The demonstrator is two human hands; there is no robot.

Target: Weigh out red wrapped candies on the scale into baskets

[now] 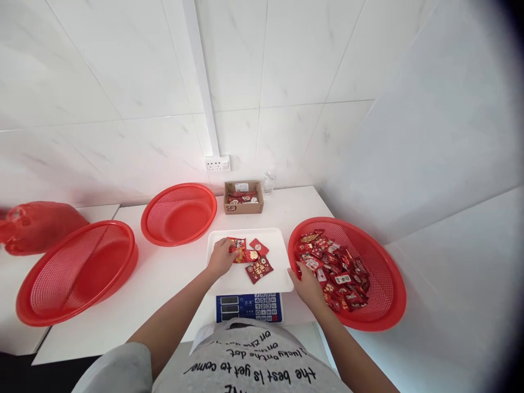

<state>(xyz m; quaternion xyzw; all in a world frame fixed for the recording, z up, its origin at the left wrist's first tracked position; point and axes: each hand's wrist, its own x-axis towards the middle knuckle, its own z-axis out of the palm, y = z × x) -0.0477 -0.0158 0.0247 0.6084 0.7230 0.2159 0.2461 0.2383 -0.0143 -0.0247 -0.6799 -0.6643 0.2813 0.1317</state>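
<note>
A white weighing scale (270,275) with a blue keypad stands at the table's front edge, and several small red packets (256,261) lie on its tray. My left hand (221,256) rests on the tray's left side, fingers closed on a red packet (236,246). My right hand (308,284) reaches into the red mesh basket (388,305) on the right, which holds several red packets (335,267). Its fingers curl among them; whether they grip one is hidden.
Two red mesh baskets with nothing in them, one at the left (77,267) and one behind the scale (179,213). A small cardboard box (243,197) with packets and a glass jar (268,182) stand by the wall. A red bag (35,224) lies far left.
</note>
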